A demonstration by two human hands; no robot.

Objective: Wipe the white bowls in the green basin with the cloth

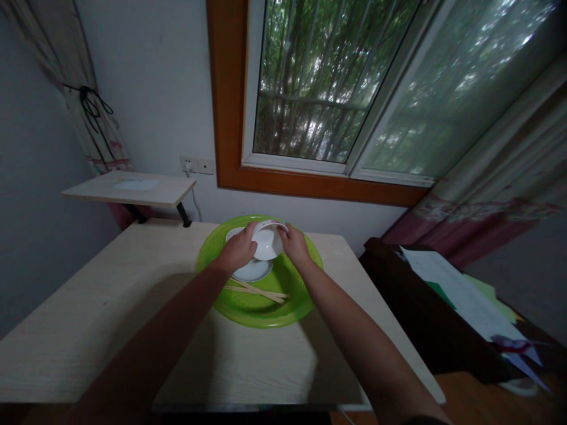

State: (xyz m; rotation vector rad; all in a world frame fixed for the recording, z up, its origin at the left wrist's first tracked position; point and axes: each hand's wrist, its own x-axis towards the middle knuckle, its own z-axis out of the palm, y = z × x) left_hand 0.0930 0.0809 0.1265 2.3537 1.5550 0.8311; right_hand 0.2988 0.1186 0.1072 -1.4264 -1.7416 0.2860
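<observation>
Between my two hands is a white bowl (269, 243), tilted so that its inside faces me. My left hand (240, 250) grips its left rim, and my right hand (293, 242) grips the right rim. The bowl is over a large green basin (292, 307) on the table. Below it in the basin lies a white plate (252, 271), partly hidden by my left hand and the bowl. Another white rim shows behind my left fingers. Several light chopsticks (259, 289) lie crossed near the front of the basin.
The basin stands on a pale wooden table (133, 283). At the back left is a small raised shelf (128, 188) on black legs. A window (328, 82) and wall lie behind. To the right, papers (460, 289) rest on dark furniture.
</observation>
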